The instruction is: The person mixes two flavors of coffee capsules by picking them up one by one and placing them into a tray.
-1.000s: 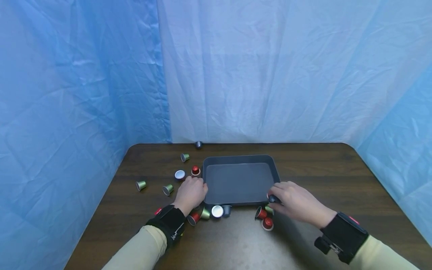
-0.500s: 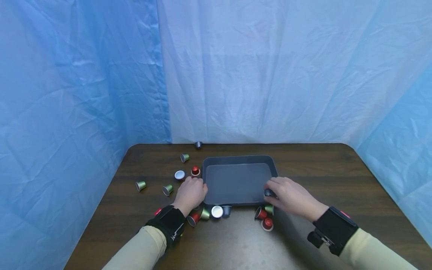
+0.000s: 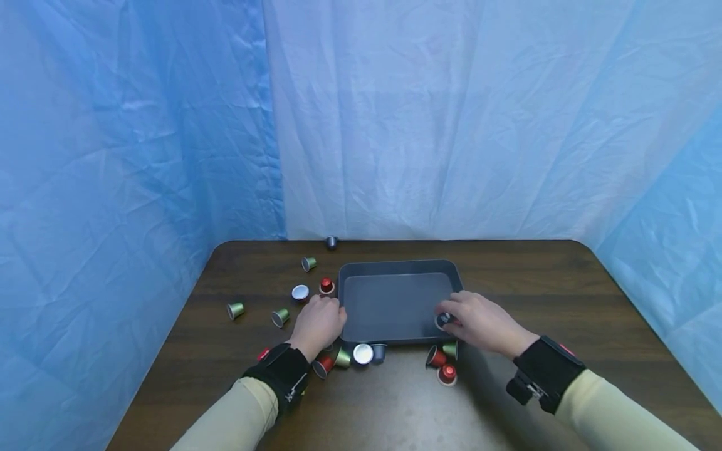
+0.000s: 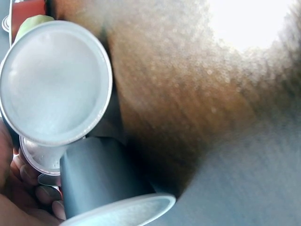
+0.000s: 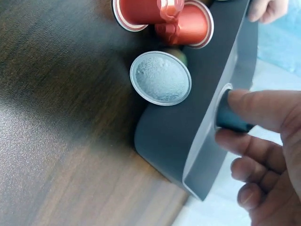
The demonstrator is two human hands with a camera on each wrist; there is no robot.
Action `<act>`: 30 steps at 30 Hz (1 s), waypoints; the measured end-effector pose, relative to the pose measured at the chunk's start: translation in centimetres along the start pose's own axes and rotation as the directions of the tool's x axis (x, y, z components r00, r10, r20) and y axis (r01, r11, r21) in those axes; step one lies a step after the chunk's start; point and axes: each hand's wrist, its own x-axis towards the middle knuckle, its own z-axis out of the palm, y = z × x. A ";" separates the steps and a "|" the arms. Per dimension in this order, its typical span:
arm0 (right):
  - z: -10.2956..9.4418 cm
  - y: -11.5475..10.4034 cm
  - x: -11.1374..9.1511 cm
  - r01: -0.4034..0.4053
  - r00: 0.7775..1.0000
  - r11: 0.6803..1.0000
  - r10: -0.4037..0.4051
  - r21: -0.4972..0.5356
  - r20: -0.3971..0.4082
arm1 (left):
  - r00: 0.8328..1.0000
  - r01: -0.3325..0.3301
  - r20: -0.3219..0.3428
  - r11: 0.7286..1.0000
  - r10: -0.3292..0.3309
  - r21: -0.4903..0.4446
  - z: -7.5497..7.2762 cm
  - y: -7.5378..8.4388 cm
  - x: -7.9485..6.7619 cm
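Observation:
In the head view my right hand (image 3: pixel 482 321) pinches a dark coffee capsule (image 3: pixel 443 320) over the near right part of a grey baking tray (image 3: pixel 397 341). The right wrist view puts that dark capsule (image 5: pixel 233 113) between thumb and fingertips, at the tray's rim. My left hand (image 3: pixel 318 321) is at the tray's left side, thumb over the rim and fingers curled; it appears to grip the edge. Close before the left wrist camera are a silver-lidded capsule (image 4: pixel 56 82) and a dark capsule (image 4: pixel 103 174), partly hiding the left fingers (image 4: pixel 28 174).
Along the tray's front lie red (image 3: pixel 324 365), green (image 3: pixel 342 357), white-lidded (image 3: pixel 363 354) and dark capsules (image 3: pixel 379 352). Red capsules (image 3: pixel 447 374) and a green one (image 3: pixel 450 349) sit at its near right corner. Several more capsules (image 3: pixel 281 317) are scattered left on the wooden table (image 3: pixel 530 275).
My right hand has moved left and slightly away from me, carrying the dark capsule from the tray's right edge to above its inside. The left hand and tray have stayed in place.

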 end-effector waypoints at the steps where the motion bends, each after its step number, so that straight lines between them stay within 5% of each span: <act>1: 0.0 0.0 0.0 -0.003 1.000 1.000 0.003 0.001 0.013 | 1.000 0.000 -0.001 1.000 0.000 0.000 0.0 0.0 0.0; 7: 0.2 0.3 0.4 0.013 0.997 0.999 -0.016 0.041 0.069 | 1.000 -0.003 -0.004 1.000 0.003 0.003 0.1 0.1 0.1; 17: 0.8 0.9 0.8 0.167 0.984 0.986 -0.166 -0.006 0.069 | 1.000 -0.004 -0.003 1.000 0.004 -0.003 0.0 0.4 0.0; 30: 1.1 1.4 1.6 0.142 0.971 0.990 -0.141 0.008 0.193 | 1.000 0.005 0.001 1.000 -0.005 -0.022 0.1 0.3 0.1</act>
